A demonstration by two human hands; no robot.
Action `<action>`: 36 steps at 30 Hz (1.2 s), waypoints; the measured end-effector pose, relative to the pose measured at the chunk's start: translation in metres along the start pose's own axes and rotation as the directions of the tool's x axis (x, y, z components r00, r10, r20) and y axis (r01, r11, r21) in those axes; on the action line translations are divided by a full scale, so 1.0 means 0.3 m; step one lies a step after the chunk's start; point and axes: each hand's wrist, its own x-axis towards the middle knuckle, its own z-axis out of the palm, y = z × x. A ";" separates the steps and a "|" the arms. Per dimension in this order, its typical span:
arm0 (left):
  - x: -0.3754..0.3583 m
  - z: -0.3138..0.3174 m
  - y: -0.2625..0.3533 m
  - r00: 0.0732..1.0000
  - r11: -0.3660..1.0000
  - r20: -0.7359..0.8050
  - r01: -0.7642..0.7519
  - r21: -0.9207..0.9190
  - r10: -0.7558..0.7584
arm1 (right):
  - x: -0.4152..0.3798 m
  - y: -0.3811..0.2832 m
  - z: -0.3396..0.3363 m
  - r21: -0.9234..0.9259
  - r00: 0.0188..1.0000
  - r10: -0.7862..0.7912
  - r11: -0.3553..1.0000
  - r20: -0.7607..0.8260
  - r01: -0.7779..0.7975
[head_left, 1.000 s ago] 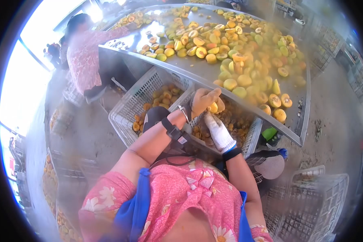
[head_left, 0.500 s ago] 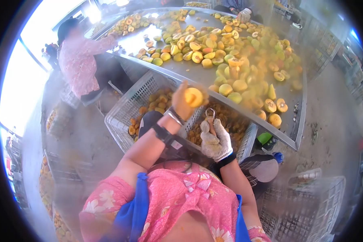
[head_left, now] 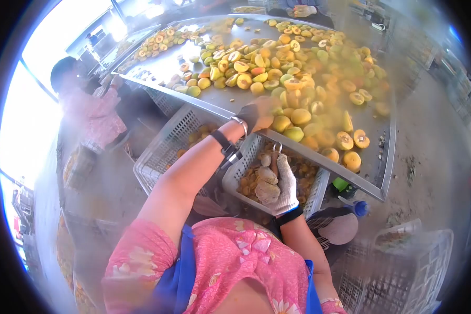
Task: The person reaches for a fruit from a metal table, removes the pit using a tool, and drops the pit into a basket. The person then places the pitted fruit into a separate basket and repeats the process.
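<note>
My bare left hand [head_left: 261, 114] reaches over the near edge of the metal table [head_left: 214, 99], right at the yellow peach halves [head_left: 300, 116] there. Its fingers are blurred and partly hidden by the back of the hand. Lower and to the right, my right hand [head_left: 280, 186], in a whitish knitted glove, is closed round a hand tool [head_left: 276, 155] with a brownish handle and a small metal loop at its tip. Under it stands a white plastic crate [head_left: 240, 178] with small orange-brown fruit pieces [head_left: 303, 170].
Another light crate [head_left: 159, 138] stands to the left, partly under the table. A person in pink [head_left: 89, 112] sits at the table's left side, and a gloved hand [head_left: 302, 10] shows at the far side. Stacked crates [head_left: 403, 261] and a blue-capped bottle [head_left: 359, 208] are at right.
My left hand has gone from above the crate to the table edge; the peach half it held no longer shows. My right hand tilts more upright with the tool. The person in pink appears farther left.
</note>
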 end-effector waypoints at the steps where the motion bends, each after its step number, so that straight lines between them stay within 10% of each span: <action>1: 0.028 0.025 -0.003 0.994 0.997 0.078 0.074 -0.008 -0.073 | -0.003 -0.006 0.001 -0.016 1.000 -0.006 1.000 0.006 0.006; 5: 0.121 -0.080 0.100 0.916 0.968 0.346 0.134 0.212 -0.202 | -0.010 -0.012 0.016 -0.078 0.999 -0.029 0.997 -0.043 0.025; 10: -0.009 -0.108 0.082 0.898 0.814 0.118 0.435 -0.384 -0.424 | 0.006 0.005 0.042 -0.207 0.975 -0.041 0.978 -0.220 -0.005; 13: -0.082 -0.127 0.136 0.858 0.282 0.131 0.302 -0.910 -0.496 | 0.004 0.019 0.070 -0.339 0.959 -0.097 0.941 -0.265 0.002; 21: -0.278 -0.076 0.194 0.880 -0.397 0.245 0.071 -0.915 -0.407 | 0.022 0.054 0.068 -0.925 0.824 -0.532 0.378 -0.192 0.029; 29: -0.334 -0.069 0.324 0.871 -0.262 0.240 0.135 -0.956 -0.428 | 0.041 0.048 0.014 -0.987 0.807 -0.588 0.157 -0.062 0.039; 31: -0.352 -0.033 0.324 0.926 0.405 -0.155 -0.002 -0.914 -0.344 | 0.041 0.046 0.011 -0.985 0.811 -0.581 0.171 -0.067 0.041; 33: -0.364 -0.003 0.304 0.936 0.618 -0.259 -0.058 -0.784 -0.240 | 0.036 0.046 0.035 -0.989 0.808 -0.584 0.145 -0.077 0.011; 36: -0.366 0.004 0.300 0.913 0.227 -0.021 0.078 -0.971 -0.407 | 0.046 0.048 -0.009 -0.997 0.831 -0.555 0.078 -0.043 0.000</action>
